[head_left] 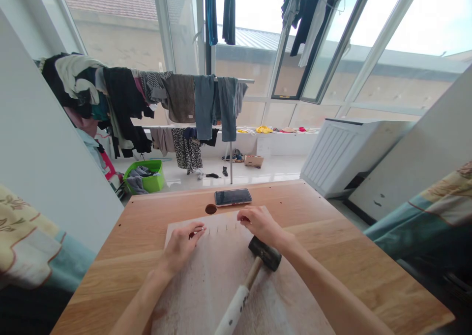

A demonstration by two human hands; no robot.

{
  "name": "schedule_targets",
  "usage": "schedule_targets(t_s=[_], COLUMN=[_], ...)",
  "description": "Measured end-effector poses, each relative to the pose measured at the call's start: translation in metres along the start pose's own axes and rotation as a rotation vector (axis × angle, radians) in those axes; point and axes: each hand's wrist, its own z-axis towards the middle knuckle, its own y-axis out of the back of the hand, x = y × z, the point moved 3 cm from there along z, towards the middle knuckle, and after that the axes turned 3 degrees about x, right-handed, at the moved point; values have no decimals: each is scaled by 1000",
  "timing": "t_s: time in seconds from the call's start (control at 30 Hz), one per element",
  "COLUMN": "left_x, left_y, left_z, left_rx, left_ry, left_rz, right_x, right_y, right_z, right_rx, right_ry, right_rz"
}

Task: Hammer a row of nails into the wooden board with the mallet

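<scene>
Bright room, big windows [391,82] across the back, and a drying rack [231,165] piled with clothes [180,99] well beyond the board. The tabletop [350,237] is warm brown wood, with that pale, scuffed board [206,276] lying flat on it. A hammer [251,275] rests on the board, black head, spotted white grip (handle pointing back at the wearer). Left hand [180,244] is at the board's far left corner, thumb and fingertips nearly together; can't tell if anything's pinched. Right hand [263,227] is curled narrow at its far right corner, same deal. Phone [233,197] sits just past the board. Nails [226,227] look thin, upright in a row near the board's far edge.
</scene>
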Motion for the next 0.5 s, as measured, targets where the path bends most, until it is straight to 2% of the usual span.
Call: schedule_targets(t_s=[0.2,0.37,0.5], left_x=[-4,-12,-14], left_y=[-3,-13,-16], left_z=[-5,0,4], left_rx=[-102,-24,-6], left_ry=[-21,-39,-33], left_rz=[-46,33,39], right_x=[14,24,34], right_y=[-4,-11,-20], right_z=[5,11,19], right_rx=[60,134,175], right_ry=[-16,-19,-8], right_rz=[7,15,36])
